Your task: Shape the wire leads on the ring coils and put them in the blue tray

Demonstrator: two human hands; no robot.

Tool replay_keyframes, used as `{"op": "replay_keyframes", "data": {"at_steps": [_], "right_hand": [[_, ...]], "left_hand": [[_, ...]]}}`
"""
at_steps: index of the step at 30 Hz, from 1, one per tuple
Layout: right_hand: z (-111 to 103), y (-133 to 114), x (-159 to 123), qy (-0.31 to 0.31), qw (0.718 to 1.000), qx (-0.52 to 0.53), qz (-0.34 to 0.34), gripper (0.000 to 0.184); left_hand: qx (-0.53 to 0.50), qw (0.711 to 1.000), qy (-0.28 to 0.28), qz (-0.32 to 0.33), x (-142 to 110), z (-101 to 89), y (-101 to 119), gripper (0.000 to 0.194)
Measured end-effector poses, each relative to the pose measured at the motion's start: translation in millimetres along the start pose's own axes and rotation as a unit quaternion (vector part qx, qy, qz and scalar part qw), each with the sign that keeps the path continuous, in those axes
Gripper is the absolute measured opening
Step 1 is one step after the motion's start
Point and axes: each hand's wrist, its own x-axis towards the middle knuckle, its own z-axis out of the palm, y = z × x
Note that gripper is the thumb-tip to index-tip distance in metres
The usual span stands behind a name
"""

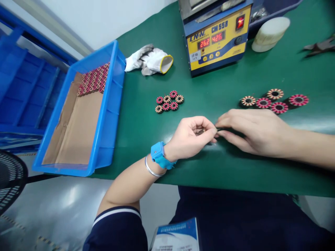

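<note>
My left hand (192, 136), with a blue wristband and a silver bangle at the wrist, is closed around a small piece. Only a dark, coppery bit of it shows between the fingers, so its kind is hidden. Fingertips of my right hand (258, 132) are pinched close beside the left fingertips, at a thin dark end too small to name. Just beyond the right hand lie several wound ring coils (263, 103), some red and some copper-coloured. Another group of such coils (166, 106) sits past my left hand.
A blue bin (104, 115) lined with cardboard stands at the left, with rows of coils inside. White gloves (154, 61) lie behind the coils. At the back are a yellow-fronted solder pot unit (216, 43), a whitish block (270, 33) and pliers (320, 47).
</note>
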Motion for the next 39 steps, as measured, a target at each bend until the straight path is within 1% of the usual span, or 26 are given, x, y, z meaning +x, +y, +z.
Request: {"op": "replay_keyframes", "data": {"at_steps": [2, 3, 5, 8, 10, 13, 15, 17, 19, 21, 24, 25, 26, 27, 29, 30, 31, 32, 34, 35, 36, 37, 39], "right_hand": [[3.1, -2.1, 0.6, -0.002, 1.000, 0.005, -0.012, 0.011], [3.5, -2.0, 0.7, -0.002, 1.000, 0.005, -0.008, 0.013], [2.2, 0.0, 0.4, -0.002, 1.000, 0.004, 0.010, 0.014], [-3.7, 4.4, -0.8, 0.003, 0.999, 0.030, 0.037, 0.012], [-8.3, 5.8, -1.2, 0.029, 0.995, 0.070, 0.071, 0.013], [-11.7, 4.2, -0.1, 0.090, 0.976, 0.122, 0.156, 0.015], [-10.2, 1.8, 2.0, 0.093, 0.968, 0.144, 0.184, 0.009], [-7.2, -0.5, 4.3, 0.068, 0.968, 0.167, 0.173, 0.005], [-5.3, -1.8, 5.8, 0.056, 0.969, 0.182, 0.160, 0.007], [-5.6, -2.1, 5.7, 0.075, 0.963, 0.199, 0.165, 0.013], [-7.0, -1.1, 4.2, 0.132, 0.946, 0.225, 0.192, 0.016], [-6.7, -0.8, 3.9, 0.132, 0.944, 0.232, 0.196, 0.015], [-6.1, -0.7, 4.0, 0.114, 0.945, 0.235, 0.198, 0.012], [-5.2, -0.9, 4.4, 0.081, 0.948, 0.240, 0.195, 0.012], [-3.9, -1.9, 6.3, 0.013, 0.947, 0.257, 0.194, 0.018], [-4.0, -2.5, 7.6, 0.003, 0.940, 0.271, 0.206, 0.023], [-4.8, -3.2, 8.8, 0.014, 0.931, 0.286, 0.226, 0.028], [-6.0, -3.7, 9.8, 0.046, 0.920, 0.297, 0.251, 0.033], [-8.8, -4.6, 11.0, 0.133, 0.894, 0.299, 0.305, 0.036], [-9.6, -5.2, 11.1, 0.154, 0.885, 0.299, 0.323, 0.037], [-9.6, -6.1, 11.0, 0.147, 0.882, 0.301, 0.333, 0.038], [-9.0, -7.3, 10.8, 0.112, 0.882, 0.310, 0.336, 0.039], [-6.5, -10.5, 10.2, 0.009, 0.883, 0.338, 0.327, 0.041]], "left_hand": [[-0.007, 1.000, -0.004, -0.005, 0.6, 0.6, -1.2, 0.029], [-0.015, 1.000, -0.002, -0.007, 0.7, 0.0, -1.6, 0.031], [-0.041, 0.999, -0.003, -0.005, 0.9, -2.9, -2.1, 0.036], [-0.072, 0.997, -0.023, 0.005, 1.4, -10.0, -3.4, 0.041], [-0.072, 0.997, -0.021, 0.021, 2.3, -14.1, -5.1, 0.040], [-0.076, 0.995, 0.006, 0.061, 4.0, -16.9, -8.4, 0.037], [-0.073, 0.994, 0.017, 0.085, 4.7, -16.4, -10.1, 0.035], [-0.059, 0.993, 0.022, 0.100, 4.6, -14.7, -11.1, 0.033], [-0.044, 0.993, 0.029, 0.108, 4.0, -12.6, -11.7, 0.032], [-0.035, 0.992, 0.041, 0.116, 3.7, -10.9, -12.8, 0.034], [-0.028, 0.988, 0.064, 0.139, 4.7, -10.5, -15.5, 0.040], [-0.026, 0.986, 0.069, 0.148, 5.3, -10.8, -16.5, 0.041], [-0.025, 0.985, 0.071, 0.157, 5.9, -11.2, -17.5, 0.043], [-0.023, 0.984, 0.070, 0.165, 6.5, -11.5, -18.5, 0.043], [-0.014, 0.981, 0.067, 0.183, 7.5, -11.9, -20.8, 0.043], [-0.005, 0.979, 0.069, 0.193, 7.8, -11.8, -22.2, 0.041], [0.006, 0.976, 0.073, 0.204, 8.2, -11.7, -23.7, 0.040], [0.017, 0.974, 0.079, 0.213, 8.5, -11.5, -25.4, 0.039], [0.036, 0.968, 0.095, 0.230, 9.1, -10.7, -28.7, 0.038], [0.043, 0.965, 0.102, 0.237, 9.3, -10.2, -30.0, 0.038], [0.049, 0.962, 0.109, 0.245, 9.4, -9.4, -31.1, 0.037], [0.055, 0.959, 0.115, 0.255, 9.3, -8.5, -31.8, 0.036], [0.071, 0.948, 0.126, 0.282, 8.9, -6.5, -32.4, 0.035]]}}
